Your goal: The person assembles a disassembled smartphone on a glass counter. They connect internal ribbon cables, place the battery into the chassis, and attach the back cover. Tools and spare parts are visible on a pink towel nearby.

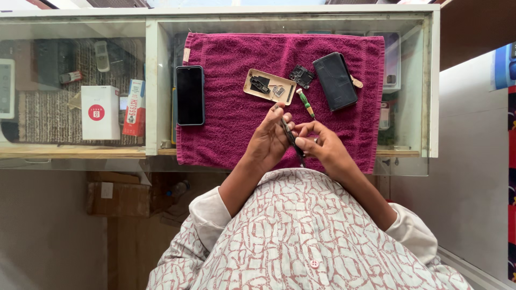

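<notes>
Both hands meet at the centre of the frame over a magenta towel (236,96) spread on a glass-topped display tabletop (156,80): the left hand (271,140) and the right hand (321,147) are drawn together, fingers closed around a thin dark tool (291,137) that runs slanted between them, its lower tip pointing toward the person's patterned shirt (301,236); what small part, if any, is pinched at the fingertips cannot be made out. Just above the hands, a green-handled screwdriver (306,103) lies tilted on the towel. Beyond it, toward the upper centre, a small beige tray (285,81) holds dark components and tiny parts, with a loose black circuit piece (301,75) just beside its right end. A dark phone body (335,80) lies slanted at the upper right of the towel. A black smartphone (190,95), screen up and dark, lies upright along the towel's left edge. Under the glass at the left of the frame sit a white box (100,112) and a red-and-white carton (134,107), side by side.
</notes>
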